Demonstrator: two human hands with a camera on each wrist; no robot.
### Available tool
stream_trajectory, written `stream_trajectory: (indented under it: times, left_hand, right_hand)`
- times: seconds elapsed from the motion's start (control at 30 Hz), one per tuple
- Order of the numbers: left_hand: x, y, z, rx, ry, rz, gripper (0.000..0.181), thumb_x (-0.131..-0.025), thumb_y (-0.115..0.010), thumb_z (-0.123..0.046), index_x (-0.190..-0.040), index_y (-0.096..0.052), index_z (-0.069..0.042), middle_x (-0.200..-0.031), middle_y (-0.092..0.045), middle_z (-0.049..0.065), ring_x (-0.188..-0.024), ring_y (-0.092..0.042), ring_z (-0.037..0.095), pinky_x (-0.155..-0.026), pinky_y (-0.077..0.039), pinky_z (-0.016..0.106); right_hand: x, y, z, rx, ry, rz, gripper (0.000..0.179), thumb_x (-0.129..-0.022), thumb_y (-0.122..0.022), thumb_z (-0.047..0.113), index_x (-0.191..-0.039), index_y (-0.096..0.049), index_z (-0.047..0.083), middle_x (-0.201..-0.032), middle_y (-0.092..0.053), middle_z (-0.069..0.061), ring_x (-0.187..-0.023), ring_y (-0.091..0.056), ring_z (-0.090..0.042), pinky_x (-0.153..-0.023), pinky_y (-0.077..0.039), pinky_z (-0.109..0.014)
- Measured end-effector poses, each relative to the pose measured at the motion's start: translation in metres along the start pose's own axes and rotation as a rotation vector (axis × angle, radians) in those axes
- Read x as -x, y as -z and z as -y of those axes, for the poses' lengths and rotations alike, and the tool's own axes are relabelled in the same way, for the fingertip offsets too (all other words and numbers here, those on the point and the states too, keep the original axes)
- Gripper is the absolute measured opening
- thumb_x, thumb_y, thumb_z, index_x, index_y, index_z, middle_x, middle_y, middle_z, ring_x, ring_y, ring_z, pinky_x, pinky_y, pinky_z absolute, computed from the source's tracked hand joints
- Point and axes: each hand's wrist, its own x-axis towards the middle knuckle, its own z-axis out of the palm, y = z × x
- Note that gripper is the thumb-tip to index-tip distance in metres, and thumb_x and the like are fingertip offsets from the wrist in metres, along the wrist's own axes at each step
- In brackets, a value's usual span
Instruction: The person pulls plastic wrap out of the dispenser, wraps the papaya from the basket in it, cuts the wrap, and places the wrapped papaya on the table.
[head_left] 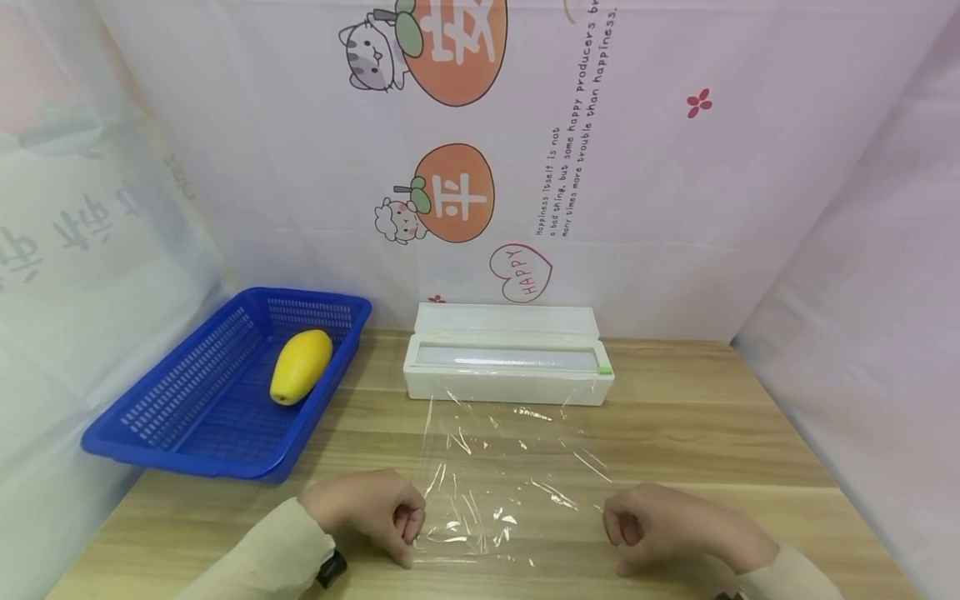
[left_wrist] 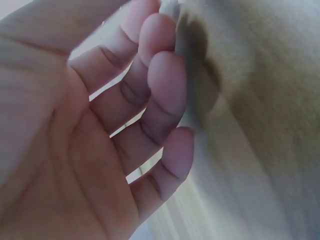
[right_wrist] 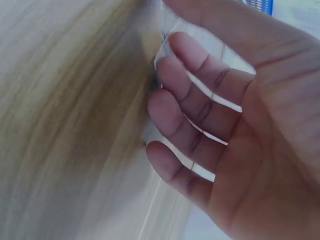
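A sheet of clear cling film (head_left: 502, 492) stretches from the white dispenser box (head_left: 510, 386) toward the person, low over the table. At the film's left near corner, the left hand (head_left: 378, 510) pinches its edge with curled fingers. The right hand (head_left: 667, 525) pinches the opposite near corner, and film shows at its fingertips in the right wrist view. Curled fingers (left_wrist: 167, 82) fill the left wrist view, where the film itself is hard to make out. Inside the box, whose lid (head_left: 506, 320) stands raised, lies the film roll (head_left: 502, 357).
A blue plastic basket (head_left: 202, 462) stands on the left, with a yellow papaya-like fruit (head_left: 302, 367) in it. A green slider (head_left: 604, 370) sits at the box's right end. Printed white cloth (head_left: 645, 183) hangs behind and at both sides of the wooden table (head_left: 697, 417).
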Motion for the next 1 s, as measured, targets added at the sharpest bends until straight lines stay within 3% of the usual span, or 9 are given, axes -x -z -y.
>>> stream_trajectory:
  times: [0.13,0.27,0.47,0.6,0.77,1.0]
  left_hand:
    - [0.003,0.006,-0.003,0.037,-0.017,0.003,0.026,-0.071,-0.091,-0.023,-0.078,-0.066,-0.02,-0.064,-0.058,-0.016,-0.058,-0.052,-0.002,-0.054,-0.045,0.018]
    - [0.007,0.015,-0.005,0.036,-0.025,-0.013,0.027,-0.072,-0.091,-0.028,-0.082,-0.067,-0.019,-0.065,-0.059,-0.015,-0.059,-0.053,-0.001,-0.055,-0.046,0.018]
    - [0.011,0.031,-0.004,0.081,-0.065,-0.038,0.026,-0.077,-0.088,-0.023,-0.09,-0.067,-0.013,-0.071,-0.06,-0.013,-0.066,-0.056,0.002,-0.061,-0.05,0.02]
    - [0.013,0.041,-0.004,0.074,-0.075,-0.07,0.027,-0.079,-0.086,-0.023,-0.095,-0.067,-0.012,-0.075,-0.061,-0.012,-0.07,-0.059,0.005,-0.066,-0.052,0.023]
    - [0.016,0.053,-0.006,0.029,-0.052,-0.133,0.03,-0.081,-0.084,-0.031,-0.1,-0.067,-0.015,-0.081,-0.063,-0.011,-0.076,-0.06,0.006,-0.071,-0.053,0.025]
    - [0.02,0.075,-0.002,-0.034,-0.127,-0.273,0.029,-0.084,-0.083,-0.033,-0.103,-0.068,-0.017,-0.09,-0.065,-0.007,-0.082,-0.064,0.012,-0.075,-0.056,0.029]
  right_hand:
    - [0.002,0.001,0.002,0.069,-0.038,-0.108,0.031,-0.078,-0.084,0.042,-0.094,-0.063,0.026,-0.085,-0.059,0.015,-0.077,-0.055,-0.002,-0.066,-0.051,-0.026]
    - [0.004,-0.001,0.002,0.235,-0.11,-0.224,0.057,-0.073,-0.082,0.057,-0.114,-0.062,0.025,-0.111,-0.058,0.012,-0.103,-0.057,-0.013,-0.088,-0.053,-0.043]
    - [0.005,-0.007,-0.002,0.357,-0.066,-0.3,0.089,-0.066,-0.083,0.063,-0.135,-0.058,0.013,-0.131,-0.057,-0.002,-0.116,-0.057,-0.028,-0.094,-0.05,-0.057]
    - [0.005,-0.011,-0.007,0.375,-0.031,-0.315,0.096,-0.066,-0.083,0.063,-0.14,-0.055,0.009,-0.142,-0.052,-0.011,-0.123,-0.053,-0.036,-0.096,-0.046,-0.062]
    - [0.005,-0.012,-0.011,0.347,-0.058,-0.293,0.1,-0.068,-0.081,0.064,-0.145,-0.051,0.009,-0.149,-0.047,-0.012,-0.13,-0.048,-0.04,-0.1,-0.04,-0.067]
    - [0.005,-0.013,-0.014,0.342,-0.099,-0.251,0.1,-0.069,-0.078,0.068,-0.145,-0.051,0.007,-0.151,-0.045,-0.013,-0.133,-0.045,-0.041,-0.103,-0.036,-0.069]
